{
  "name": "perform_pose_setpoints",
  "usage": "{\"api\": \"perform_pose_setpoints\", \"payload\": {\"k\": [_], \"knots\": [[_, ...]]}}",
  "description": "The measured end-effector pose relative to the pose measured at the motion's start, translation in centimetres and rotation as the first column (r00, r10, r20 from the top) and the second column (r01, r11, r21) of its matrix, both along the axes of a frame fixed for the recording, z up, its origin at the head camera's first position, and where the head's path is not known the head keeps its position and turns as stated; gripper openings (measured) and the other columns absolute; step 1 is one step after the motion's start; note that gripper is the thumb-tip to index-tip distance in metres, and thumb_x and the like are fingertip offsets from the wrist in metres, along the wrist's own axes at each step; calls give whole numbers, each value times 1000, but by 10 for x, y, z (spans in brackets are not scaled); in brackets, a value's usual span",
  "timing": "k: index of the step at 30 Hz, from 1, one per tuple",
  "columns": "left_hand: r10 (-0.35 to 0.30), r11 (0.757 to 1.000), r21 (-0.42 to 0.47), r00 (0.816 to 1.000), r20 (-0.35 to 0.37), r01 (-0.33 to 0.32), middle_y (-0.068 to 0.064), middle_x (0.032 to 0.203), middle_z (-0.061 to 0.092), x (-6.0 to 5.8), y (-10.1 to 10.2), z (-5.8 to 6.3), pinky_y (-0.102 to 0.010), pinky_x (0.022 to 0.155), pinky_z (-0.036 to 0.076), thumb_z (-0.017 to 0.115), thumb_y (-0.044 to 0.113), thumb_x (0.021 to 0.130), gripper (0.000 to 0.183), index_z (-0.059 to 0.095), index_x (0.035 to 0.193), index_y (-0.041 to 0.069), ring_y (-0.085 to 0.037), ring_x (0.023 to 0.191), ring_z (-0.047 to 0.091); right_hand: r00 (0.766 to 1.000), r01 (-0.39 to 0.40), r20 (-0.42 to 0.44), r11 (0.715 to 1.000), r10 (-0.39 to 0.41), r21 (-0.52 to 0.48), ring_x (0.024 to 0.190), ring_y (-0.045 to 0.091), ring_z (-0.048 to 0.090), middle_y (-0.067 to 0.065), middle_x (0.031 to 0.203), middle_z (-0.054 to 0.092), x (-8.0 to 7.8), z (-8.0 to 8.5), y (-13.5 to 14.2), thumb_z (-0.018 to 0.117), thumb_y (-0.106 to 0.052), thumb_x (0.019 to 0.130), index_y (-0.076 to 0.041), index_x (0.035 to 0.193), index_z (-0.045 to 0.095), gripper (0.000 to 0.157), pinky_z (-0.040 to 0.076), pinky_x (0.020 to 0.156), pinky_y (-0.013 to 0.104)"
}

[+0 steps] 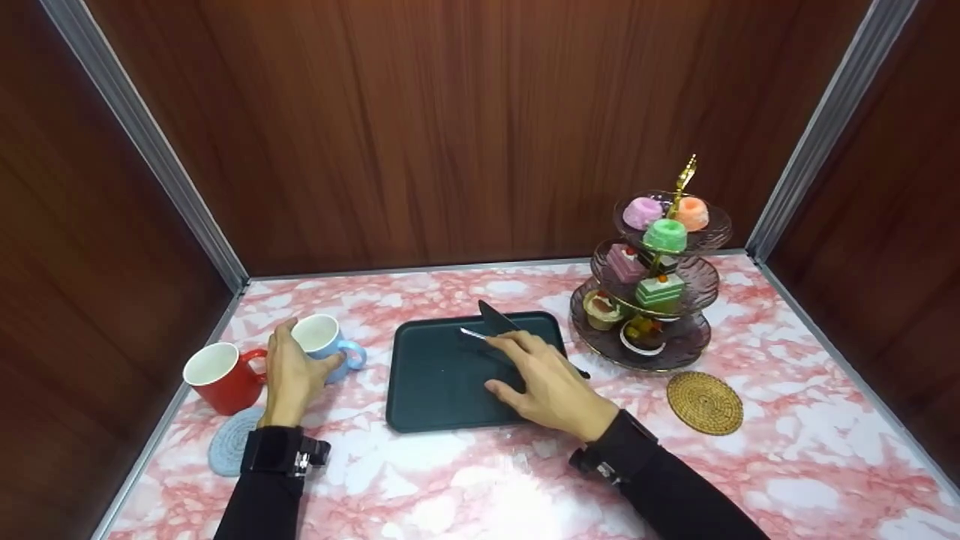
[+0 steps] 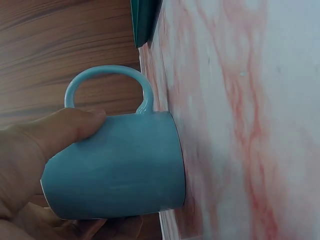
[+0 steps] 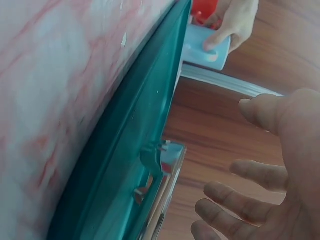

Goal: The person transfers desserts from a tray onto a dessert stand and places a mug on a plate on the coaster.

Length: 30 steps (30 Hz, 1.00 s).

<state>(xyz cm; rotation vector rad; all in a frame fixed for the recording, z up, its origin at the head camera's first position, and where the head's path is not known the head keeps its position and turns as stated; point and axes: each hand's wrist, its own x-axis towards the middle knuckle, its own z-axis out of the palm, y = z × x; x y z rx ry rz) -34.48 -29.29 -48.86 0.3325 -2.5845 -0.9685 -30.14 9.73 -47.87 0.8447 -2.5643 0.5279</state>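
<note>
My left hand holds a light blue mug, thumb on its near side by the handle and fingers round the far side. The mug stands upright, its base right at the tabletop. My right hand is over the right part of a dark green tray, fingers spread and holding nothing in the right wrist view. Under it, a knife with a dark-looking blade and a slim silver utensil lie at the tray, partly hidden by the hand.
Left of the blue mug stands a red mug, with a round grey-blue coaster in front. A three-tier stand with small cakes rises at the back right. In front of it lies a woven coaster. Wood-look panels enclose the marbled table.
</note>
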Motion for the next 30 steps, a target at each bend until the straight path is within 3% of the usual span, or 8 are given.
{"api": "perform_pose_setpoints", "payload": {"k": [20, 30], "knots": [[45, 999, 12, 999, 25, -45, -18, 118, 55, 4, 8, 2, -48, 90, 44, 84, 40, 56, 95, 34, 131, 9, -34, 107, 53, 994, -87, 60, 996, 89, -34, 119, 8, 46, -10, 131, 44, 7, 1, -32, 55, -55, 83, -37, 137, 35, 60, 43, 99, 39], [23, 1000, -12, 997, -67, -24, -14, 109, 61, 7, 27, 5, -45, 85, 46, 86, 40, 52, 92, 39, 126, 12, -31, 99, 58, 990, -122, 58, 987, 129, -107, 117, 2, 46, -13, 128, 46, 8, 4, -35, 56, -49, 85, -36, 136, 36, 56, 43, 99, 32]]}}
